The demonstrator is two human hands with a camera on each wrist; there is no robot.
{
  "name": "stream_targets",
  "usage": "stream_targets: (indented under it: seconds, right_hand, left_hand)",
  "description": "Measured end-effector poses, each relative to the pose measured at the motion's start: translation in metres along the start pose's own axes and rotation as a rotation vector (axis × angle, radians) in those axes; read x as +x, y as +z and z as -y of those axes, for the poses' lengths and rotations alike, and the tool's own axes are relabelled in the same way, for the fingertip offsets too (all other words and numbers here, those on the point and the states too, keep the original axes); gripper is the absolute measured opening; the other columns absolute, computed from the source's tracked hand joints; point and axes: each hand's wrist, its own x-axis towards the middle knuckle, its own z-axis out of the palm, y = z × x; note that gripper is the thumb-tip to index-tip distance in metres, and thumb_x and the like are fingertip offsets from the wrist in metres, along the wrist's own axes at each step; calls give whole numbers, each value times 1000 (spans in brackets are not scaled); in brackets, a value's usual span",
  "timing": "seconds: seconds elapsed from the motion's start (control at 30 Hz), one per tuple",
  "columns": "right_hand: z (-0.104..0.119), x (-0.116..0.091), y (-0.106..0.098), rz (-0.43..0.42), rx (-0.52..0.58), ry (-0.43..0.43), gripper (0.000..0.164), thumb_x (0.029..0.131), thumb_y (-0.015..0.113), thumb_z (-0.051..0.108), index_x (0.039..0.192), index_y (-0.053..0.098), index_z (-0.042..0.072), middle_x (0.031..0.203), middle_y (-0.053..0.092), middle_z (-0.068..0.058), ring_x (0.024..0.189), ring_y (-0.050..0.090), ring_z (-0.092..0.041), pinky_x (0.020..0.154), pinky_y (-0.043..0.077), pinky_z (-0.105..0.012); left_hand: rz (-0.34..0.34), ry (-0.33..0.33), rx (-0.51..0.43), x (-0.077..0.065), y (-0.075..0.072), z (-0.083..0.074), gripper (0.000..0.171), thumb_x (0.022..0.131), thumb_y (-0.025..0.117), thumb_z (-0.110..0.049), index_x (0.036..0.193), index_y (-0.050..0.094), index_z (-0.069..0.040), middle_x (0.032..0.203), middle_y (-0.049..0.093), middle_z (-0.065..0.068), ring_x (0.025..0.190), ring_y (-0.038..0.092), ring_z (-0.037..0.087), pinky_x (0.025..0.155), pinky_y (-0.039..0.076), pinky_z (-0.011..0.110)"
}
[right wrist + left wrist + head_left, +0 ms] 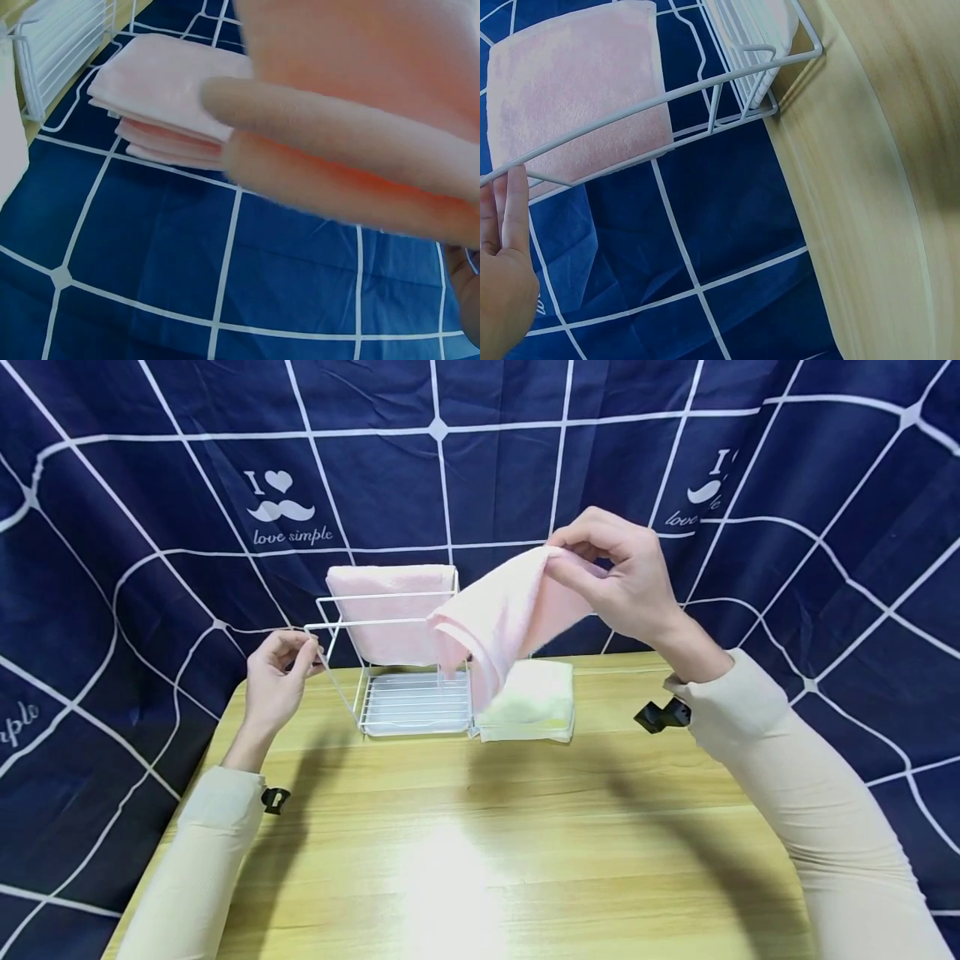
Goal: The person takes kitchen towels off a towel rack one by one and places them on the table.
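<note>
A white wire rack point(360, 693) stands at the back of the table, and my left hand point(279, 675) grips its upper left front corner. In the left wrist view, the fingers point(514, 214) meet the rack's top rail point(630, 110). A pink towel point(390, 618) hangs over the rack's rear bar. My right hand point(618, 572) pinches another pink towel point(498, 610) by its upper edge, with the loose folds drooping in front of the rack's right side. This held towel point(360, 67) fills much of the right wrist view. Its lower end partly covers a folded pale yellow towel stack point(540, 702).
A slatted white tray point(416, 703) forms the rack's bottom. Under everything is a light wood table point(360, 835). Dark blue cloth point(502, 485) with white lines hangs close behind and along both sides. Black mounts point(663, 716) sit at the wrists.
</note>
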Motion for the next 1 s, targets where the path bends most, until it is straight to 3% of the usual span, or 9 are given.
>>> stream_targets:
  seconds: [0.17,0.4,0.5,0.6,0.83,1.0]
  right_hand:
    - [-2,-9,-3,62,-33,7,8,84,81,-10,90,77,-4,86,64,21,75,53,-2,62,41,-13]
    - [-6,-29,-1,171,-51,36,13,83,83,-8,91,78,0,84,69,2,77,56,-4,64,45,-14]
    - [-7,-36,3,216,-67,62,11,85,83,-4,91,79,4,82,69,0,75,54,-5,62,42,-16]
    - [-7,-44,8,260,-83,105,10,88,82,0,92,79,8,81,68,3,74,52,-5,60,39,-17]
    - [-6,-62,21,342,-93,211,8,92,80,6,92,79,14,78,66,4,69,51,-6,58,41,-14]
    - [-8,-74,31,377,-80,337,4,93,80,12,93,79,15,77,67,2,67,52,-10,55,41,-17]
  left_hand:
    - [-6,-4,-13,0,0,1,4,101,65,2,99,66,4,82,71,-8,73,69,1,73,69,19]
    - [-5,1,-11,0,0,2,6,101,65,1,100,65,7,83,71,-9,73,69,0,73,69,19]
    - [-6,4,-8,0,0,2,5,101,65,2,100,65,7,83,71,-9,74,69,0,73,69,19]
    - [-10,-5,-16,0,0,2,5,101,64,4,97,66,1,83,71,-9,73,69,1,72,69,18]
    - [-9,-25,-3,-1,0,-1,7,101,62,5,101,62,12,83,71,-10,73,68,1,71,69,19]
    - [-11,-34,-9,-1,0,-2,6,101,62,6,101,62,12,83,71,-9,73,68,1,71,69,18]
